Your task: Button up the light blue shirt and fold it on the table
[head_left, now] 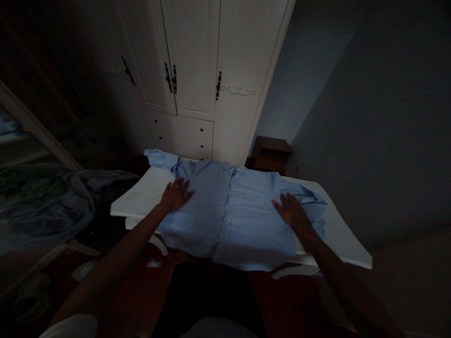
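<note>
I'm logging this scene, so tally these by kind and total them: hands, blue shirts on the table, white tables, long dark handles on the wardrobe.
Hands: 2 (left hand, right hand)
Blue shirt: 1
White table: 1
Long dark handles on the wardrobe: 4
Total: 8

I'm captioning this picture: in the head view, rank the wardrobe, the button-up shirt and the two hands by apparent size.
1. White wardrobe
2. Blue button-up shirt
3. Left hand and right hand: too alike to rank

No legible text, seemingly
</note>
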Motion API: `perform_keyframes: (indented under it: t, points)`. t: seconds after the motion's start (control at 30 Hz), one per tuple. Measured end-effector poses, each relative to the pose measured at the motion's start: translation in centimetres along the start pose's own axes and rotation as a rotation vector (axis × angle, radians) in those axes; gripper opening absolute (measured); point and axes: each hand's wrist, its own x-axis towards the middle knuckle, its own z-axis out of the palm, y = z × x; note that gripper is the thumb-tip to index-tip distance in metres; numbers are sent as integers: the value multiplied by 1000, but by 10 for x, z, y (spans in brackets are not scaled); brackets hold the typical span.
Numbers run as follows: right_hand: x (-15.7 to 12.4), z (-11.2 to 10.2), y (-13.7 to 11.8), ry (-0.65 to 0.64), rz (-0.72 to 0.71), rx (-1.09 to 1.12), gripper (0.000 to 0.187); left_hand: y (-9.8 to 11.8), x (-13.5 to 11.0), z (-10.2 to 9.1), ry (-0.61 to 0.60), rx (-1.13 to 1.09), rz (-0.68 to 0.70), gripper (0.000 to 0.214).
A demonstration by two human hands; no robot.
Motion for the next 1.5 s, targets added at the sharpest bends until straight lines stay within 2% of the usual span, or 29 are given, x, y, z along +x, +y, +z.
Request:
perform_keyframes:
  t: [0.1, 0.23, 0.3, 0.43, 0.53, 0.67, 0.77, 0.83, 1.07, 1.2, 1.3, 1.4, 1.5]
  points:
    - [-1, -4, 3, 2, -2, -2, 74, 4, -8, -1, 30, -1, -55, 66]
    - [-13, -12, -7, 92, 26, 25, 78, 11, -24, 0, 126, -12, -95, 68]
    - [-24, -14, -15, 130, 13, 67, 81, 19, -32, -1, 181, -45, -34, 66]
    - [-46, -18, -38, 160, -67, 186, 84, 51, -40, -3, 268, -162, 233, 54]
    - [-56, -26, -61, 149, -132, 248, 81, 79, -43, -3, 227, -189, 349, 54]
    - [-67, -38, -89, 46, -281, 284, 75, 100, -48, 3, 121, -150, 334, 71]
    - [-74, -45, -99, -60, -392, 262, 76, 104, -54, 5, 107, -138, 312, 80]
    - [-79, -48, -100, -89, -414, 250, 77, 105, -58, 4, 101, -137, 297, 83]
    - [-103, -56, -94, -34, -471, 260, 80, 112, -85, 2, 136, -143, 267, 82]
    - [-126, -57, -89, -23, -509, 242, 91, 112, -108, 7, 147, -155, 280, 93]
    - [-136, -61, -82, -69, -541, 255, 92, 111, -121, 6, 148, -166, 297, 99]
    - [-132, -72, -75, -166, -552, 299, 82, 108, -120, -4, 117, -195, 313, 91]
    - [-113, -86, -72, -245, -524, 391, 71, 104, -101, -21, 41, -288, 286, 69]
